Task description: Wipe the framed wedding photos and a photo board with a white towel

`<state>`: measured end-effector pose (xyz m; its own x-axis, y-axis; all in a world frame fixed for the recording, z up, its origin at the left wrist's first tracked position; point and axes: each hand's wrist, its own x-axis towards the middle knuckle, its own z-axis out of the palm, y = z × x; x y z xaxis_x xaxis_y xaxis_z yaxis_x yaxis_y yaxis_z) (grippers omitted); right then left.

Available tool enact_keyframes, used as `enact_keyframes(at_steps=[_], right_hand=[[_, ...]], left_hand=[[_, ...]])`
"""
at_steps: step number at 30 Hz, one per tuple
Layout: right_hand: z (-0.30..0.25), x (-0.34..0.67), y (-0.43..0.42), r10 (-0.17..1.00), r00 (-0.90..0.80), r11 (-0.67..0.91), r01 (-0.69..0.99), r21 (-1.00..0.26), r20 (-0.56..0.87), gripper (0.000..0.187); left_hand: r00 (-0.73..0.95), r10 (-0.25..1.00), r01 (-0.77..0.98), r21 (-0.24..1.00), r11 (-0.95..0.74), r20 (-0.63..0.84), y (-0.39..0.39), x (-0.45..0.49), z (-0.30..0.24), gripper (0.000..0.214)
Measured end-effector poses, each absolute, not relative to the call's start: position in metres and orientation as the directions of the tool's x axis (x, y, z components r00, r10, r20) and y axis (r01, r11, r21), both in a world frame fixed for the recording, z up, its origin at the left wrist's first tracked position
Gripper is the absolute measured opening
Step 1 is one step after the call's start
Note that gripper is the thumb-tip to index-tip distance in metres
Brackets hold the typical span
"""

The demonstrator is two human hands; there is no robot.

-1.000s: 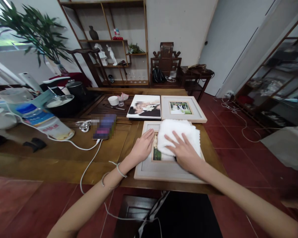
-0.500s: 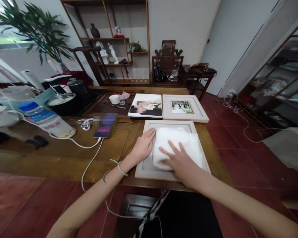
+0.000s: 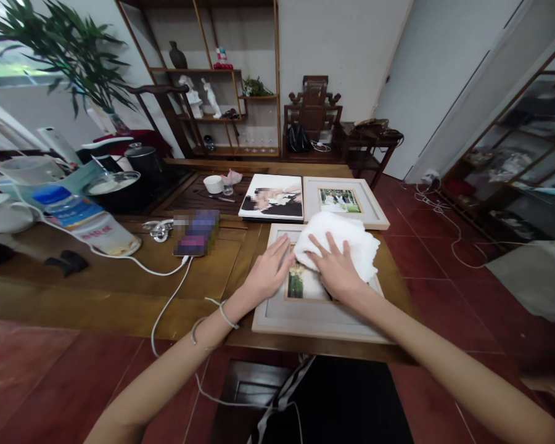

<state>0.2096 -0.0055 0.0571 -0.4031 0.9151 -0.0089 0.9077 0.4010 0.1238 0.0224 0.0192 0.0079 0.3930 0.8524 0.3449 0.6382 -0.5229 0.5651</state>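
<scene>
1. The left hand [image 3: 268, 271] lies palm down on the left border of the near picture frame [image 3: 305, 317]. Its fingers are extended and close together. They grip nothing, and the fingertips reach the edge of the white cloth [image 3: 351, 237].
2. The right hand [image 3: 335, 271] lies palm down on the white cloth. Its fingers are spread and straight, pressing the cloth flat against the frame glass without closing around it.
3. The white cloth is bunched over the far half of the near picture frame, toward its far right corner. Part of it overhangs the frame's right border.
4. The near picture frame lies flat at the near right corner of the wooden table [image 3: 120, 290], close to the near edge. The lower left part of its photo [image 3: 298, 283] is uncovered.
5. A second frame [image 3: 345, 202] lies flat just beyond it, along the right edge of the table.
6. An unframed print [image 3: 272, 197] lies beside the second frame, on its left.
7. A phone [image 3: 197, 233] lies left of the near frame, toward the table centre. A white cable [image 3: 166, 302] runs from it over the near edge.
8. A plastic bottle [image 3: 81, 219] lies on its side toward the left edge of the table.
9. A white cup [image 3: 213, 184] stands toward the far edge.
</scene>
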Motion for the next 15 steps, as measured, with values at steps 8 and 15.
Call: enact_keyframes(at_steps=[8, 15], right_hand=[[0.059, 0.147, -0.023, 0.892, -0.442, 0.447, 0.894, 0.035, -0.1, 0.047], [0.059, 0.163, -0.082, 0.822, -0.552, 0.556, 0.831, -0.008, -0.14, 0.042]], left_hand=[[0.361, 0.833, 0.517, 0.654, -0.553, 0.418, 0.022, 0.018, 0.005, 0.06], [0.378, 0.849, 0.57, 0.63, -0.527, 0.368, 0.019, 0.018, 0.008, 0.06]])
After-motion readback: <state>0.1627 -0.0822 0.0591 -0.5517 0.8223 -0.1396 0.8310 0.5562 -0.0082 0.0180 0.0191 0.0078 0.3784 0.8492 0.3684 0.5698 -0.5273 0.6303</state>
